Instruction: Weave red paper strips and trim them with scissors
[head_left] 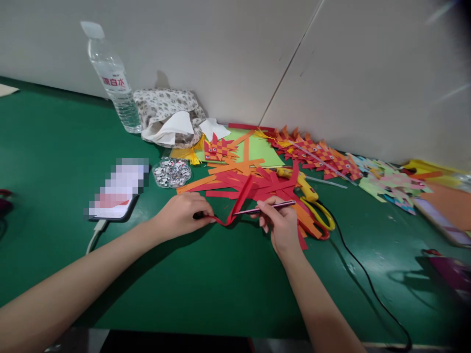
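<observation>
My left hand point(184, 214) pinches one end of a red paper strip point(243, 197) between thumb and fingers, just above the table. From there the strip dips, bends sharply and rises away from me. In my right hand point(281, 229) is a slim, dark pink pen point(286, 204), held in a writing grip. Its tip points left and meets the strip near the bend; whether it presses on the paper I cannot tell. Behind both hands lies a loose pile of red and orange paper strips point(217, 182).
Right of the pile are a yellow glue gun point(308, 189), scissors with yellow and orange handles point(326, 218) and a black cord point(353, 257). Folded paper fish point(316, 154) lie along the wall. A box of googly eyes point(172, 172), phone point(117, 189), tissue pouch point(169, 105) and water bottle point(114, 81) stand left.
</observation>
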`<state>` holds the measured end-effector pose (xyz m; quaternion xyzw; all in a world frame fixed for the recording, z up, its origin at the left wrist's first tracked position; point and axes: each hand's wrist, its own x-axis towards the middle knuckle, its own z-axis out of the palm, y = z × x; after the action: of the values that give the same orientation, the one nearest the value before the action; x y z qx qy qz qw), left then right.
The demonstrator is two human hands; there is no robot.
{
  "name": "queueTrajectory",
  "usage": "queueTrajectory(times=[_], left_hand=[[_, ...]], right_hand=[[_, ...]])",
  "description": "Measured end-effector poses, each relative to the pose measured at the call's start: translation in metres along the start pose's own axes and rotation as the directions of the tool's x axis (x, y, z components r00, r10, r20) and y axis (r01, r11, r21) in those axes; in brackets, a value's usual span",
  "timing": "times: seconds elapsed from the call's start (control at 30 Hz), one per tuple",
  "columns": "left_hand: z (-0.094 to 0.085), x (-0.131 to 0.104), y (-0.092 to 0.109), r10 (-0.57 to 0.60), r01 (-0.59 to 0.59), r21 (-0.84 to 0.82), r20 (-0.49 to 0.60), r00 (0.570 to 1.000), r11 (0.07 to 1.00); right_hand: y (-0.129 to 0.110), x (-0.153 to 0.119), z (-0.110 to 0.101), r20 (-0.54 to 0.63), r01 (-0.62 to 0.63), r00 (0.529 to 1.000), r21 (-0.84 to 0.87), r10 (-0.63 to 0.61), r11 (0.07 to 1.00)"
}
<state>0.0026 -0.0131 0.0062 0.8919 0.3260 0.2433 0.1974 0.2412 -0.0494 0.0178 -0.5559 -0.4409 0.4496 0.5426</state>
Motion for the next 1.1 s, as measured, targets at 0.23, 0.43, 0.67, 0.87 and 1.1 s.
queueTrajectory(times=[0.23, 0.43, 0.67, 0.87, 1.1], left_hand=[[-0.001, -0.001, 0.000, 0.006, -0.006, 0.025, -0.010, 1.000, 1.000], [0.001, 0.000, 0.003, -0.008, 0.008, 0.028, -0.008, 1.000, 1.000], [0.003, 0.000, 0.004, -0.006, 0.006, 0.021, -0.006, 1.000, 1.000], [0.002, -0.001, 0.002, 0.003, -0.003, 0.037, 0.004, 1.000, 0.999], [-0.005, -0.002, -0.003, 0.038, -0.039, 0.100, 0.004, 0.999, 0.994]], right_hand=[[0.004, 0.006, -0.008, -0.107, 0.020, 0.994, 0.000, -0.019, 1.000], [0.001, -0.002, 0.005, 0.039, 0.028, 0.999, -0.048, -0.027, 0.998], [-0.001, -0.010, 0.022, 0.198, 0.008, 0.980, -0.126, 0.017, 0.992], [0.003, -0.005, 0.020, 0.138, -0.040, 0.989, -0.092, 0.053, 0.995], [0.004, -0.003, 0.012, 0.079, -0.042, 0.996, -0.066, 0.047, 0.997]])
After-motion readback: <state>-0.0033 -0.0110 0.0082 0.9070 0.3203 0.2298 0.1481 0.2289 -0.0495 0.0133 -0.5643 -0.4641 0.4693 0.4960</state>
